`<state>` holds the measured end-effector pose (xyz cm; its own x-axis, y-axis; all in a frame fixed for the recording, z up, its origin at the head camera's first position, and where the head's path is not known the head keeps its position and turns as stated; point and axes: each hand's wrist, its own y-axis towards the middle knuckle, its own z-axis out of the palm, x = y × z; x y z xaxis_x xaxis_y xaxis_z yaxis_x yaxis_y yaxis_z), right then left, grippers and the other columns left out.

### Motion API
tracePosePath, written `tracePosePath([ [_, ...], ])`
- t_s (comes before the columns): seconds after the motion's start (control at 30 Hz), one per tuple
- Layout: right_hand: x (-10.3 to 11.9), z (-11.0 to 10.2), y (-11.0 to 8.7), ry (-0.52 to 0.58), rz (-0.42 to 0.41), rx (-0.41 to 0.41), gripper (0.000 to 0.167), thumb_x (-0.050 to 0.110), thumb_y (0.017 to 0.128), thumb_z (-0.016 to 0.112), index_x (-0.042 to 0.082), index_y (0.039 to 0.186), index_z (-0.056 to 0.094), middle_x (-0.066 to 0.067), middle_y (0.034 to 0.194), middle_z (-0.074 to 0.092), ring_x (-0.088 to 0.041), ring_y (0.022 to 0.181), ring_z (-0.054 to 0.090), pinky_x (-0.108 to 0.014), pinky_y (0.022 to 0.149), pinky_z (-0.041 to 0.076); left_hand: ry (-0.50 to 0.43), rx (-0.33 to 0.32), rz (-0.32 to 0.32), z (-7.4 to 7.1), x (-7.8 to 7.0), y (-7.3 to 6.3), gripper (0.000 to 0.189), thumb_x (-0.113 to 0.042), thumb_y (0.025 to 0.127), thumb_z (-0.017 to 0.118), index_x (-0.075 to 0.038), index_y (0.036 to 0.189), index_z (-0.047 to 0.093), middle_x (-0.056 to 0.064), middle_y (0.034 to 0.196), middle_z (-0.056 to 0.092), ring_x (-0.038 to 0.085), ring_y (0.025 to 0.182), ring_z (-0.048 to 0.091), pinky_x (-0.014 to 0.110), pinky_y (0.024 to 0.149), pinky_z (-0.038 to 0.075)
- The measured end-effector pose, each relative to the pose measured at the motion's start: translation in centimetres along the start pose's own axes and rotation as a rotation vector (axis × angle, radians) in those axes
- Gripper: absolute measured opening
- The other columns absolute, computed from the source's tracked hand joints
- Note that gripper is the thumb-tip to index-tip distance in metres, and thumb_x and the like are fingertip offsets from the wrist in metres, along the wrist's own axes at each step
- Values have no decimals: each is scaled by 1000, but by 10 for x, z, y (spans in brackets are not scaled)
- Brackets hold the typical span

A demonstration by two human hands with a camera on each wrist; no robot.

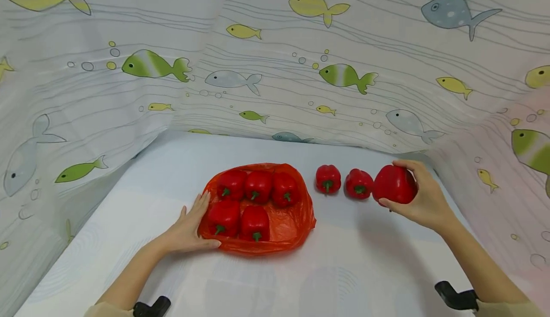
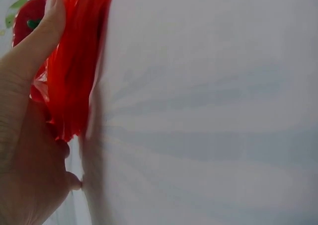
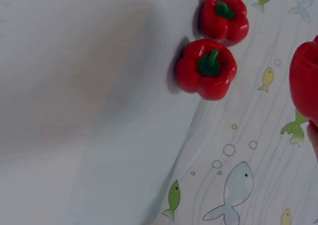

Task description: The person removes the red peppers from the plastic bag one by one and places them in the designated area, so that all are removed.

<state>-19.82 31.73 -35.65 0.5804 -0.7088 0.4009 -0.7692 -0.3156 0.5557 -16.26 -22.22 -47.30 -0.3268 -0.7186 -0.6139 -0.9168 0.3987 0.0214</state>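
pale surface (image 1: 331, 250): right grip (image 1: 425, 200) pinches one pepper (image 1: 395, 184), left grip (image 1: 190, 230) lies spread against bag (image 1: 283, 224), apparently mid-transfer, gentle placement likely next.

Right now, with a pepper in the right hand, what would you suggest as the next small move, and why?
I'd probably lower the held pepper to the table beside the two loose peppers: the right hand holds it at the end of their row, apparently raised, while the left hand touches the red bag.
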Motion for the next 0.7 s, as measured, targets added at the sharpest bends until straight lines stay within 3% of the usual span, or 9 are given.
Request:
tracePosePath([
  [0.17, -9, -7, -4, -12, 55, 4, 100, 1, 49, 93, 2, 136, 43, -13, 128, 50, -25, 113, 44, -7, 74, 39, -7, -2, 9, 0, 0, 1, 121, -51, 72, 79, 9, 150, 7, 26, 157, 4, 45, 143, -2, 75, 100, -3],
  [0.4, -25, -7, -9, 2, 97, -18, 99, -2, 51, 91, 0, 136, 42, -14, 128, 49, -23, 113, 42, -5, 74, 38, -7, -4, 13, -1, 3, -1, 122, -51, 72, 79, 8, 151, 7, 25, 158, 4, 44, 144, -3, 75, 100, -3],
  [0.57, -36, -9, -12, -29, 115, -13, 99, 1, 51, 91, 0, 136, 41, -17, 127, 48, -32, 112, 44, -6, 72, 38, -7, -5, 14, 0, 2, 0, 122, -51, 71, 79, 8, 151, 7, 26, 158, 4, 44, 144, -3, 75, 100, -3],
  [0.7, -47, -8, -11, -63, 129, 10, 97, 3, 52, 92, -2, 134, 41, -19, 126, 48, -36, 112, 45, -35, 70, 55, -18, -1, 17, 2, 4, 2, 122, -51, 72, 79, 7, 151, 6, 26, 158, 3, 43, 144, -4, 75, 101, -4],
])
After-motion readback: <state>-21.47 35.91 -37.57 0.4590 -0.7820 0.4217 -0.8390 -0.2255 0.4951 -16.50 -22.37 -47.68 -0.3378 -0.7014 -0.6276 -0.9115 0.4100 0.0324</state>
